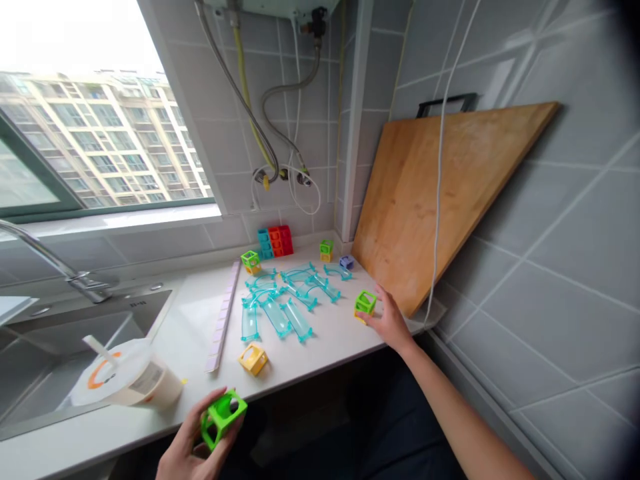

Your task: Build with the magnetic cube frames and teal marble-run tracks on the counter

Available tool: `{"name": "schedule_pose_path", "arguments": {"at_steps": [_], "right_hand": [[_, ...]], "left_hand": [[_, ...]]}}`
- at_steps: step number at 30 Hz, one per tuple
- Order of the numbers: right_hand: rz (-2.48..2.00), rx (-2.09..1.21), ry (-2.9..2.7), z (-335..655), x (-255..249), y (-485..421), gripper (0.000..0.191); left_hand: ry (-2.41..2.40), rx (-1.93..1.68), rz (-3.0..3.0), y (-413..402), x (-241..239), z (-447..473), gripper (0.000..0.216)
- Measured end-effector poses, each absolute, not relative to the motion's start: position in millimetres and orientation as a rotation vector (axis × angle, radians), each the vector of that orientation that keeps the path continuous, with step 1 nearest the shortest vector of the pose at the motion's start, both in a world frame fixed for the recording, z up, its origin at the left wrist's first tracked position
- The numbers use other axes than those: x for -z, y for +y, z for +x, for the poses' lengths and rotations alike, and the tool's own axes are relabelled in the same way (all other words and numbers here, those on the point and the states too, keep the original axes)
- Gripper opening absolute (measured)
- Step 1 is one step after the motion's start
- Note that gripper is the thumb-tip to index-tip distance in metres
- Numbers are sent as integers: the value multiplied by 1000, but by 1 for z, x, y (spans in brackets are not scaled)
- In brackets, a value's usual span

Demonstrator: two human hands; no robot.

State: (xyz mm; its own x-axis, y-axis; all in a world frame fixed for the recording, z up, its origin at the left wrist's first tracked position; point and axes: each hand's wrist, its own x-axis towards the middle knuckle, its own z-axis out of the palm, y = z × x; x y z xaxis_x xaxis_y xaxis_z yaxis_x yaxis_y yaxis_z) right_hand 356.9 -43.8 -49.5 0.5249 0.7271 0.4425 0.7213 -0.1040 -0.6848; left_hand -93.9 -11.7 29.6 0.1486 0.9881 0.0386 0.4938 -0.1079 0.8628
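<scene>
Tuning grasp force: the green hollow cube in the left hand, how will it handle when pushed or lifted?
Probably light: the green hollow cube is an open frame with cut-out faces, held by the left hand alone. It looks like stiff, smooth plastic, so it is possibly a bit slippery. Its flat sides suggest it slides rather than rolls.

Glossy plastic cubes (223, 417), clear plastic track pieces (280, 303), matt wood board (440, 193), probably smooth stone counter (330, 337).

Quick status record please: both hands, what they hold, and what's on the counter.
left hand: holds green cube
right hand: fingers touch green-yellow cube; grip unclear
counter: blue tracks, yellow cube, purple strip, lidded cup near sink
right wall: board leaning
</scene>
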Motion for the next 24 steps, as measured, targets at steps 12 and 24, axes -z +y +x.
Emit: {"name": "schedule_pose_path", "arguments": {"at_steps": [12,24], "right_hand": [[-1927,108,-1298,351,90,-52,95],[-1855,252,-1370,351,92,-54,87]], "left_hand": [[1500,-380,2450,67,-61,-31,59],[1429,-436,2343,99,-35,-35,62]]}}
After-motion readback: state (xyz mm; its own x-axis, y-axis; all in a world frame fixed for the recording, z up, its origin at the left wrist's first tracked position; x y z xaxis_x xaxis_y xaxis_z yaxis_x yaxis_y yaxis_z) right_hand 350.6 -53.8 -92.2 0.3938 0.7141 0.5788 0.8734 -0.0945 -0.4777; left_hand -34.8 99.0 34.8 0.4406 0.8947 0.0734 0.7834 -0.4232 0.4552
